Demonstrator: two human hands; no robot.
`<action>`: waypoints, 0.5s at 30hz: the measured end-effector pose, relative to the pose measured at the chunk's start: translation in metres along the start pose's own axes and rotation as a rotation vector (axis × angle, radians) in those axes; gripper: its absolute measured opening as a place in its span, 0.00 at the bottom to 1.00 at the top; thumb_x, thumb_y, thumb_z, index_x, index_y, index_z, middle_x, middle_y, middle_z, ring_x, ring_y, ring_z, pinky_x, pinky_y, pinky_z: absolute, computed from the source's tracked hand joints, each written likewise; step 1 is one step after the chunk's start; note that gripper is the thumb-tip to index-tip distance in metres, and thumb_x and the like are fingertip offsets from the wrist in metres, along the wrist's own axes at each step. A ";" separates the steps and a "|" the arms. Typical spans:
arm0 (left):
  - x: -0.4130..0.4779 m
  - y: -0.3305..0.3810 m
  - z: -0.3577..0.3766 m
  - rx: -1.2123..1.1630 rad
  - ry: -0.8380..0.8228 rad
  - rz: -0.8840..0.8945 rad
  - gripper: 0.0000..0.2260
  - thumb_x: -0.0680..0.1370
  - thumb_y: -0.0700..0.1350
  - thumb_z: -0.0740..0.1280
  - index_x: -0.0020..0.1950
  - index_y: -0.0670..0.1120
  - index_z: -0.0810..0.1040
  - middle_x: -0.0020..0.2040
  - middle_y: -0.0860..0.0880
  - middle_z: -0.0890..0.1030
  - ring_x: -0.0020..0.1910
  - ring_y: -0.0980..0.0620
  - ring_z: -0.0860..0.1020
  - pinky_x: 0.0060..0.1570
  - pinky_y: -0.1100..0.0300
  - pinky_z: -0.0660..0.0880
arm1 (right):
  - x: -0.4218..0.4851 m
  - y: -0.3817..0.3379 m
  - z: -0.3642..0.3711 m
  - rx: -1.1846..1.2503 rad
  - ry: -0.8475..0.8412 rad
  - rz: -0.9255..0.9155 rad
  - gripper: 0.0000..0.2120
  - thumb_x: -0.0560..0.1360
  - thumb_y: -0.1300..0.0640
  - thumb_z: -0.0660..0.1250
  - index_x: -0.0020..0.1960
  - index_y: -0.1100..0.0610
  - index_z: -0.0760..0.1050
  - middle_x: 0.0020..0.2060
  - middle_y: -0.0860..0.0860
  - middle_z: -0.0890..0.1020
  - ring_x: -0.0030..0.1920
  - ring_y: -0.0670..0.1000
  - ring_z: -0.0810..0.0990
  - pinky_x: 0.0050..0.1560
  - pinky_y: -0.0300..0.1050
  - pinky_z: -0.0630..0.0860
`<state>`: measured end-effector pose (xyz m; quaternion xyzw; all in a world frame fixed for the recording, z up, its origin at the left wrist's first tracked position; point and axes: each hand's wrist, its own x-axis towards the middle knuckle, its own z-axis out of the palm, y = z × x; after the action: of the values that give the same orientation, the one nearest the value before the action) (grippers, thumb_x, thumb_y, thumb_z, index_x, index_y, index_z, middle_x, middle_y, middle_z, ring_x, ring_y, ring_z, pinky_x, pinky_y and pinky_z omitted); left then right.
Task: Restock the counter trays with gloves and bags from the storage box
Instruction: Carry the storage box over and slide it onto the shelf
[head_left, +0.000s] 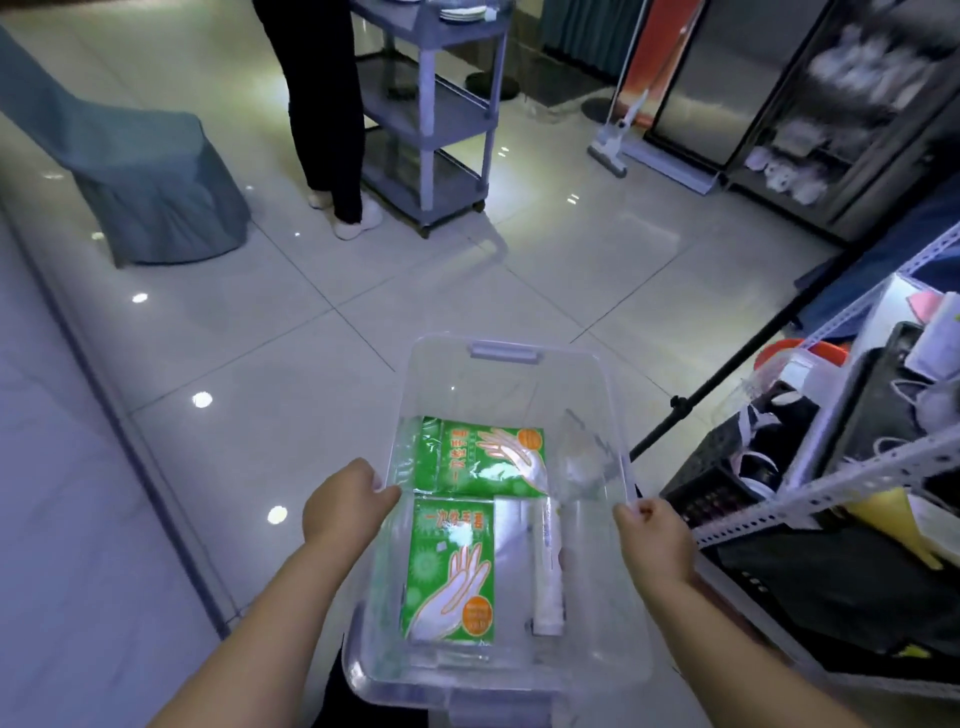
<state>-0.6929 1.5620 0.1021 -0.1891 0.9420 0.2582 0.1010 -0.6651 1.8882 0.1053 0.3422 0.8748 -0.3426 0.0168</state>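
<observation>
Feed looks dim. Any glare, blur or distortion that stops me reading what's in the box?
Head view: the room is dim, ceiling lights glare as spots on the floor; edges bow from the wide lens; the cabinet upper right is blurred; the box and glove packs read sharp, slight sheen on the far one.

Shiny pale tile floor (363, 312), light spots bouncing off it. Covered grey chair (156, 197) on the left, grey cart (431, 119) further back, glass-door cabinet (831, 104) right.
</observation>
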 end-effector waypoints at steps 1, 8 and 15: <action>0.022 -0.001 -0.004 -0.007 0.003 0.006 0.09 0.70 0.53 0.67 0.39 0.49 0.72 0.32 0.54 0.72 0.35 0.47 0.73 0.28 0.61 0.61 | 0.010 -0.017 0.011 0.003 0.001 0.001 0.08 0.69 0.50 0.64 0.33 0.52 0.71 0.30 0.51 0.77 0.33 0.54 0.76 0.39 0.49 0.73; 0.181 0.004 -0.061 -0.017 -0.007 0.043 0.09 0.71 0.51 0.67 0.40 0.46 0.72 0.34 0.51 0.75 0.36 0.45 0.75 0.31 0.60 0.64 | 0.074 -0.147 0.086 0.047 0.041 0.014 0.09 0.70 0.56 0.65 0.33 0.58 0.69 0.28 0.53 0.74 0.30 0.54 0.71 0.31 0.44 0.65; 0.309 0.036 -0.105 0.038 -0.030 0.074 0.10 0.71 0.52 0.66 0.39 0.47 0.71 0.34 0.50 0.76 0.36 0.44 0.75 0.30 0.60 0.64 | 0.132 -0.236 0.123 0.127 0.074 0.077 0.08 0.70 0.54 0.66 0.35 0.57 0.72 0.30 0.52 0.76 0.31 0.54 0.73 0.32 0.44 0.67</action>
<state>-0.9977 1.4414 0.1177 -0.1484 0.9514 0.2467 0.1092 -0.9351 1.7655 0.1154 0.3884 0.8376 -0.3834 -0.0240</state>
